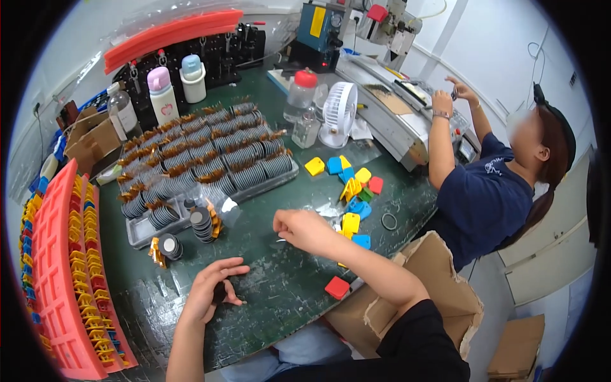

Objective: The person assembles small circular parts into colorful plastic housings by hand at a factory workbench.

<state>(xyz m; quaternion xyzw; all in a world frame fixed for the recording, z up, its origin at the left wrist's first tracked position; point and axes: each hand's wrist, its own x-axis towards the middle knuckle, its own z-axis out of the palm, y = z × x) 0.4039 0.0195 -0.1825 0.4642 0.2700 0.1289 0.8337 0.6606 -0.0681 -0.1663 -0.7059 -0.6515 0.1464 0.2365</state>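
Left hand (213, 294) has fingers and thumb curled on a dark disc (219, 293), mostly hidden by the hand, just above the tabletop (280, 299) near its near edge. Right hand (305, 230) is up over the middle, fingertips curled in; I can't tell if they pinch anything. I'd guess the disc is light, stiff, maybe slick on the faces, so I'd take it by the rim, thumb opposite fingers; can't judge how fragile. Ahead of the left hand, two short stacks (201, 223) of grey discs with orange strips beside them; I'd call those strips thin and bendy, so keep off them. Beyond, toward the far left corner, a clear tray (132, 235) packed with rows of the same. Yellow, blue, red and green tags (351, 224) scatter along the right edge. Red rack (57, 267) stands at the left edge, fan (339, 113) toward the far edge.
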